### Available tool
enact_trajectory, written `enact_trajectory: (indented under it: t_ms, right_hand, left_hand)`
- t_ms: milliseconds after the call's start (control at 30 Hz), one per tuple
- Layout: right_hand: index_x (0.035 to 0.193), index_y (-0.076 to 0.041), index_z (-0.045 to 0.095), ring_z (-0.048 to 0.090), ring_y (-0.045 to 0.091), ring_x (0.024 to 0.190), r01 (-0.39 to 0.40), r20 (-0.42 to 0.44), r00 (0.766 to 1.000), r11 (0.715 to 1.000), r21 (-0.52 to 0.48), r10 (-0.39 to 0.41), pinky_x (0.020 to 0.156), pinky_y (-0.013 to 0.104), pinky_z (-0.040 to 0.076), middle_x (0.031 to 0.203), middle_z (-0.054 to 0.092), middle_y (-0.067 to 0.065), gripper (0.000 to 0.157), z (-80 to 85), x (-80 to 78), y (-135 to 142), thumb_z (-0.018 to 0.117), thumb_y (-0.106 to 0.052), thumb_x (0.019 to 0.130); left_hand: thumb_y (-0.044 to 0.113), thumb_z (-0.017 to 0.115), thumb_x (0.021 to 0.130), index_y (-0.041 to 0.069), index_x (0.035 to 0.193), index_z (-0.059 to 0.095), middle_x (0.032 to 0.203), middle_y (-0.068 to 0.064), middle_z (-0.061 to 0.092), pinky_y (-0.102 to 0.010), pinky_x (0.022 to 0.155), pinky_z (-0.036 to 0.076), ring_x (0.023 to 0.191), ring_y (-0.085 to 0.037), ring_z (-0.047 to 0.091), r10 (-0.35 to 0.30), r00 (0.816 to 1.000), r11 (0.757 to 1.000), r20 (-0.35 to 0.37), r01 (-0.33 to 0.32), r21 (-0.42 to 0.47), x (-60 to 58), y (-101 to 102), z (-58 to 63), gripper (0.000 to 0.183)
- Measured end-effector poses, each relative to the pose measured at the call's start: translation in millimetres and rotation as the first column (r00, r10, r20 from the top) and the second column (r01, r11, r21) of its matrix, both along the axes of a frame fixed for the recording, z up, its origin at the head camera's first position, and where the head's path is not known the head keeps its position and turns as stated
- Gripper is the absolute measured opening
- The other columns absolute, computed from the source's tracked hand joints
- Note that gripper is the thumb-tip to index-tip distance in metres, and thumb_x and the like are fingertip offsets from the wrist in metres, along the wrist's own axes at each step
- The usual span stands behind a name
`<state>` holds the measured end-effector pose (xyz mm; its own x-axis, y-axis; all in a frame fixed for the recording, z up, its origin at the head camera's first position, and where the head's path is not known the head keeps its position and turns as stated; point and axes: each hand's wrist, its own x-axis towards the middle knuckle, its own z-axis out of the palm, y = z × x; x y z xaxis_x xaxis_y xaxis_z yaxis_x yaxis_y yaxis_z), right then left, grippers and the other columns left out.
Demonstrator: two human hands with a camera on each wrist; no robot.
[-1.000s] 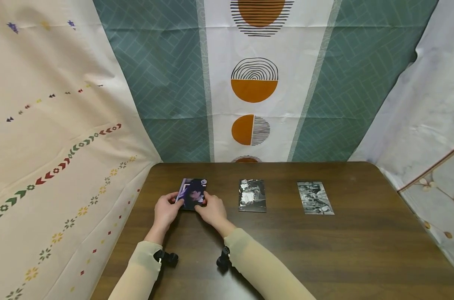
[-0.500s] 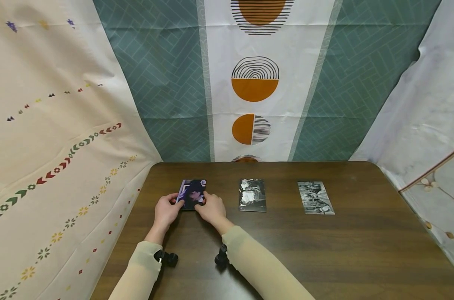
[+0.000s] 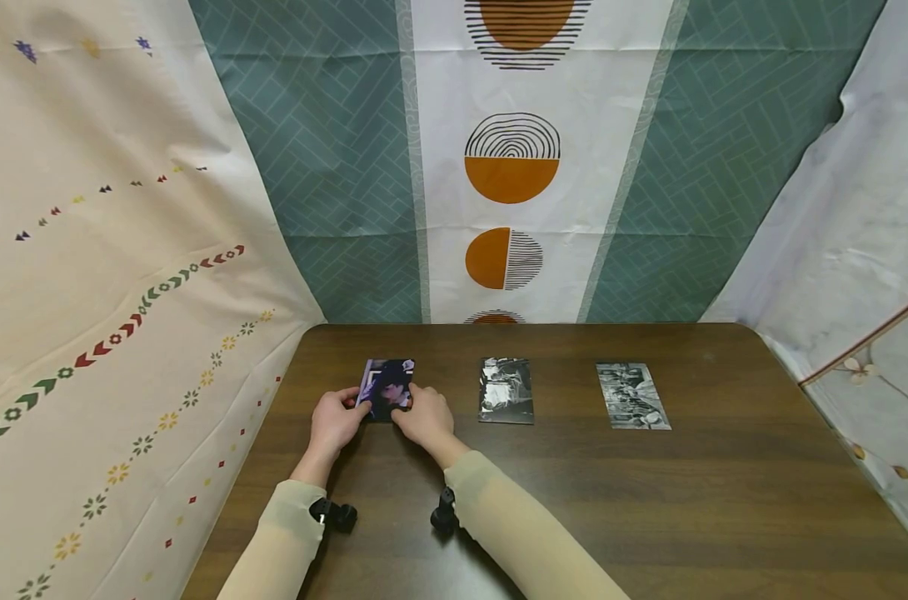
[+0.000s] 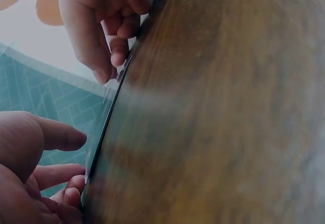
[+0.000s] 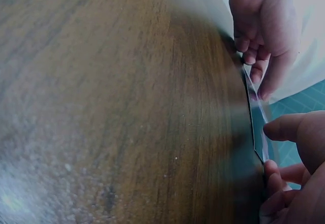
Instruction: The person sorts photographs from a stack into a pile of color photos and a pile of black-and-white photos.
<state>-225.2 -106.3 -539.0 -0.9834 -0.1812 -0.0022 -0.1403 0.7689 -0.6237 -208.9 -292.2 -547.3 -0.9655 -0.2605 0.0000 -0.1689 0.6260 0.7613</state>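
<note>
Patterned cloths hang around a dark brown wooden tabletop (image 3: pixel 724 500).

Behind it, a backdrop (image 3: pixel 334 167) has teal herringbone panels on either side of a white strip (image 3: pixel 439 125), printed with a vertical row of orange-and-black circles (image 3: pixel 511 179). At left, a cream cloth (image 3: pixel 72 333) carries slanting rows of red, green, yellow and purple motifs. At right, a pale cloth (image 3: pixel 821 258) shows a brown diagonal line and leafy sprigs (image 3: pixel 860 368). A glossy black-and-white picture (image 3: pixel 506 390) lies near the tabletop's middle; a second monochrome picture (image 3: pixel 633 396) lies farther right, slightly slanted.
</note>
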Motion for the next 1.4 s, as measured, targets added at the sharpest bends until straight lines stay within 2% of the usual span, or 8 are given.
enact_trajectory:
  t_ms: [267,567,900,1100,1233,1400]
  right_hand:
    - [0.149,-0.007,0.063,0.065,0.036,0.119,-0.008,0.008,1.000,1.000,0.013,0.008,0.099,0.049,0.054,0.131,0.069,0.016,0.066,1.0,-0.2,-0.6,0.077,-0.040,0.093]
    - [0.150,-0.006,0.062,0.064,0.035,0.119,-0.016,0.026,1.000,1.000,0.001,0.016,0.101,0.049,0.053,0.131,0.069,0.016,0.067,-0.1,-0.3,0.0,0.077,-0.040,0.094]
    - [0.149,-0.006,0.064,0.064,0.028,0.103,-0.034,0.036,0.999,0.998,-0.047,0.036,0.098,0.046,0.054,0.120,0.070,0.012,0.061,-1.1,-1.2,3.8,0.075,-0.034,0.096]
    - [0.148,-0.008,0.066,0.064,0.025,0.099,-0.046,0.041,0.998,0.997,-0.062,0.049,0.096,0.044,0.055,0.113,0.071,0.008,0.058,-3.8,-2.6,4.5,0.075,-0.033,0.097]
    - [0.146,-0.008,0.067,0.061,0.023,0.093,-0.053,0.037,0.998,0.996,-0.068,0.056,0.090,0.041,0.054,0.100,0.068,0.002,0.057,-5.3,-4.9,5.7,0.075,-0.032,0.096]
    - [0.146,-0.006,0.066,0.060,0.022,0.092,-0.048,0.038,0.998,0.994,-0.101,0.052,0.090,0.039,0.054,0.095,0.066,-0.001,0.057,-4.2,-5.6,7.6,0.076,-0.031,0.096]
  left_hand:
    - [0.020,0.076,0.097,-0.007,0.138,0.068,0.112,-0.021,0.062,-0.051,0.092,0.042,0.104,-0.038,0.055,-0.003,1.000,1.000,-0.003,0.003,-0.031,-0.8,0.2,-1.5,0.050]
    - [0.023,0.076,0.096,-0.004,0.140,0.068,0.105,-0.016,0.062,-0.042,0.082,0.041,0.097,-0.035,0.056,-0.001,1.000,0.998,0.005,0.002,-0.059,-2.3,-1.2,-0.9,0.053]
    - [0.024,0.074,0.097,-0.004,0.140,0.067,0.096,-0.013,0.067,-0.040,0.078,0.042,0.091,-0.033,0.059,-0.023,1.000,0.997,0.021,0.024,-0.072,-4.9,-2.6,1.3,0.052]
    - [0.026,0.073,0.099,-0.002,0.143,0.066,0.113,-0.020,0.072,-0.044,0.085,0.045,0.099,-0.034,0.060,-0.016,0.998,0.999,0.054,0.018,-0.047,-6.6,-3.4,1.5,0.052]
    - [0.027,0.071,0.101,0.000,0.145,0.065,0.128,-0.023,0.069,-0.046,0.088,0.045,0.104,-0.035,0.058,-0.013,0.996,0.999,0.084,0.016,-0.029,-8.1,-3.8,2.6,0.053]
    - [0.029,0.068,0.102,0.001,0.147,0.064,0.137,-0.026,0.065,-0.052,0.094,0.046,0.110,-0.038,0.057,-0.016,0.995,1.000,0.099,0.018,-0.021,-9.6,-4.2,5.2,0.052]
